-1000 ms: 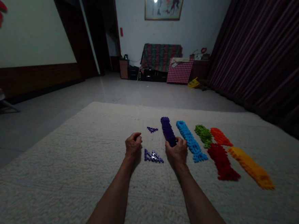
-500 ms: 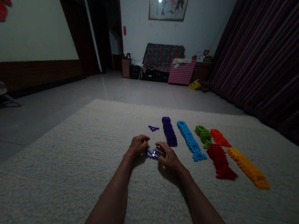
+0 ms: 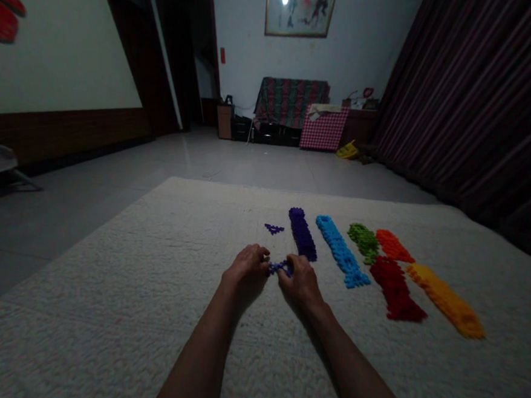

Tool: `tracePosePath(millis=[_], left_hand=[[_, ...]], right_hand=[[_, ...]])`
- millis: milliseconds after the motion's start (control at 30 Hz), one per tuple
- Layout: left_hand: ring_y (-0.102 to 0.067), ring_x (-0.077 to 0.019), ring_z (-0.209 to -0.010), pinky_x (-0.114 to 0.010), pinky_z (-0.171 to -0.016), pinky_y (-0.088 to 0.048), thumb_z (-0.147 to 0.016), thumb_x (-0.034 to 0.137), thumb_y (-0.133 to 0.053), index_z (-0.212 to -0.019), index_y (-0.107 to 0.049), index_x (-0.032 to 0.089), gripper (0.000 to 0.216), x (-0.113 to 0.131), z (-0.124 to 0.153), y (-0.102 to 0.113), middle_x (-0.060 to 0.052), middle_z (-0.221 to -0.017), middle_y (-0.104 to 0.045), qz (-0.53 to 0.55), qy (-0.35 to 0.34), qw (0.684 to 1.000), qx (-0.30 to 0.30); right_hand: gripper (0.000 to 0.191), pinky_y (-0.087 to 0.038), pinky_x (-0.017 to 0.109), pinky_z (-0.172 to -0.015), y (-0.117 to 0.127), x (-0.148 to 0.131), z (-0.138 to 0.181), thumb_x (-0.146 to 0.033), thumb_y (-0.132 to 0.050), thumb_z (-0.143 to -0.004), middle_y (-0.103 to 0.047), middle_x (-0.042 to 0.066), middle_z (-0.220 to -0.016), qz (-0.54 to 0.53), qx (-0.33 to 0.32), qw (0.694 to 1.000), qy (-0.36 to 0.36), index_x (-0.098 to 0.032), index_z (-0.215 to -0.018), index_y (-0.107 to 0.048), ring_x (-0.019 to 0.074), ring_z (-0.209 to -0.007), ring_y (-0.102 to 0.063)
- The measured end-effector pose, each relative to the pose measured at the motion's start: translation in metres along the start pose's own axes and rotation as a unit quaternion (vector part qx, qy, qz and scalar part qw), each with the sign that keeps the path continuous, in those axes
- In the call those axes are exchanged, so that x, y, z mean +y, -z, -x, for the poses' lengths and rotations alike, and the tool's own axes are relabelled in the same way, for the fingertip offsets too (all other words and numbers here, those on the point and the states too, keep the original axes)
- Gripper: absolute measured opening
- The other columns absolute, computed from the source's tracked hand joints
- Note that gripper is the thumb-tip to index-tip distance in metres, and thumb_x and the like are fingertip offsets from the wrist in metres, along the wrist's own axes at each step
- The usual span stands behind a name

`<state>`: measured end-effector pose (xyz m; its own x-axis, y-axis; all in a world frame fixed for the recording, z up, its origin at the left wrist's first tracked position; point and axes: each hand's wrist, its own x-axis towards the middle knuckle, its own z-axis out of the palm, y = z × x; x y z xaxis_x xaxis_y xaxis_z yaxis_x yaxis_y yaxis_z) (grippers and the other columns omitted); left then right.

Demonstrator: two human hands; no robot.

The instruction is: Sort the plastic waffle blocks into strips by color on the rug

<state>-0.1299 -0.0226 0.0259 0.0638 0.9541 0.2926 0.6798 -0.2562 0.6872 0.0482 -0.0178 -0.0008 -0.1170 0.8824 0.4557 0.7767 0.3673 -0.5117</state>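
Between my two hands is a small assembly of purple plastic building pieces (image 3: 279, 266), partly covered by fingers. My left hand (image 3: 248, 270) pinches its left end, and my right hand (image 3: 300, 279) grips the right end with thumb and fingers. Just beyond them, a small loose purple piece cluster (image 3: 274, 228) lies on the pale textured mat (image 3: 138, 274). A long row of dark purple pieces (image 3: 302, 234) lies right behind my right hand.
Farther right lie a blue row (image 3: 342, 251), a green pile (image 3: 364, 242), an orange pile (image 3: 393, 246), a red pile (image 3: 395, 290) and a yellow row (image 3: 448, 301). Tiled floor (image 3: 190, 159) surrounds the mat; a dark striped curtain (image 3: 458, 88) hangs at right.
The purple assembly has been tilted up from lying flatter, and now shows as a narrow strip. My fingers have closed in on both its ends.
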Motion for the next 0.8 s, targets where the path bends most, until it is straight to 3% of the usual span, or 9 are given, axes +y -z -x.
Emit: tracePosePath(millis=[133, 267, 400, 500, 600, 667, 800], left_hand=[[-0.063, -0.0235, -0.099, -0.033, -0.093, -0.046, -0.078, 0.019, -0.065, -0.107, -0.073, 0.020, 0.030, -0.003, -0.015, 0.005, -0.010, -0.100, -0.072, -0.054, 0.032, 0.997, -0.036], [-0.065, -0.0227, -0.095, -0.033, -0.093, -0.047, -0.081, 0.019, -0.060, -0.104, -0.075, 0.021, 0.027, -0.008, -0.018, 0.001, -0.009, -0.096, -0.073, -0.069, 0.037, 0.997, -0.017], [-0.065, -0.0232, -0.096, -0.033, -0.093, -0.047, -0.081, 0.019, -0.060, -0.103, -0.076, 0.021, 0.027, -0.009, -0.019, -0.002, -0.009, -0.095, -0.074, -0.077, 0.036, 0.996, -0.014], [-0.065, -0.0236, -0.094, -0.034, -0.091, -0.047, -0.083, 0.020, -0.058, -0.105, -0.076, 0.020, 0.028, -0.008, -0.022, -0.002, -0.010, -0.095, -0.074, -0.086, 0.033, 0.995, -0.025], [-0.065, -0.0230, -0.090, -0.034, -0.087, -0.048, -0.085, 0.024, -0.058, -0.108, -0.075, 0.020, 0.029, -0.005, -0.021, 0.000, -0.010, -0.093, -0.074, -0.088, 0.027, 0.995, -0.042], [-0.065, -0.0227, -0.089, -0.034, -0.086, -0.049, -0.084, 0.028, -0.060, -0.108, -0.074, 0.020, 0.029, -0.003, -0.015, 0.002, -0.010, -0.094, -0.072, -0.094, 0.003, 0.994, -0.054], [-0.060, -0.0234, -0.104, -0.035, -0.094, -0.046, -0.077, 0.029, -0.069, -0.100, -0.074, 0.025, 0.024, 0.004, 0.005, 0.005, -0.009, -0.113, -0.066, -0.095, -0.118, 0.988, -0.043]], right_hand=[[0.043, -0.053, 0.039, -0.077, 0.005, -0.001, -0.001, -0.042, -0.066, -0.077, -0.063, 0.013, -0.097, 0.018, -0.009, 0.999, -0.043, -0.016, -0.112, -0.064, 0.0267, -0.086, -0.063], [0.049, -0.050, 0.041, -0.092, 0.023, -0.007, 0.003, -0.026, -0.064, -0.071, -0.059, 0.012, -0.123, -0.004, -0.063, 0.997, 0.047, -0.021, -0.119, -0.061, 0.0283, -0.108, -0.059], [0.048, -0.047, 0.038, -0.099, 0.042, -0.010, 0.009, -0.014, -0.055, -0.071, -0.063, 0.007, -0.119, -0.036, -0.121, 0.988, 0.089, -0.026, -0.117, -0.061, 0.0241, -0.109, -0.057], [0.050, -0.047, 0.037, -0.099, 0.043, -0.006, 0.008, -0.016, -0.058, -0.072, -0.063, 0.007, -0.119, -0.057, -0.120, 0.987, 0.088, -0.025, -0.121, -0.060, 0.0235, -0.110, -0.058], [0.049, -0.049, 0.038, -0.095, 0.030, 0.006, 0.000, -0.026, -0.062, -0.077, -0.062, 0.009, -0.120, -0.082, -0.071, 0.991, 0.078, -0.022, -0.125, -0.058, 0.0236, -0.109, -0.059], [0.047, -0.049, 0.041, -0.093, 0.022, 0.015, -0.006, -0.035, -0.066, -0.077, -0.063, 0.012, -0.116, -0.072, 0.001, 0.995, 0.067, -0.018, -0.121, -0.059, 0.0260, -0.108, -0.059], [0.050, -0.043, 0.049, -0.097, 0.016, 0.027, -0.011, -0.046, -0.066, -0.078, -0.064, 0.015, -0.114, 0.019, 0.151, 0.988, 0.003, -0.016, -0.118, -0.060, 0.0308, -0.110, -0.056]])
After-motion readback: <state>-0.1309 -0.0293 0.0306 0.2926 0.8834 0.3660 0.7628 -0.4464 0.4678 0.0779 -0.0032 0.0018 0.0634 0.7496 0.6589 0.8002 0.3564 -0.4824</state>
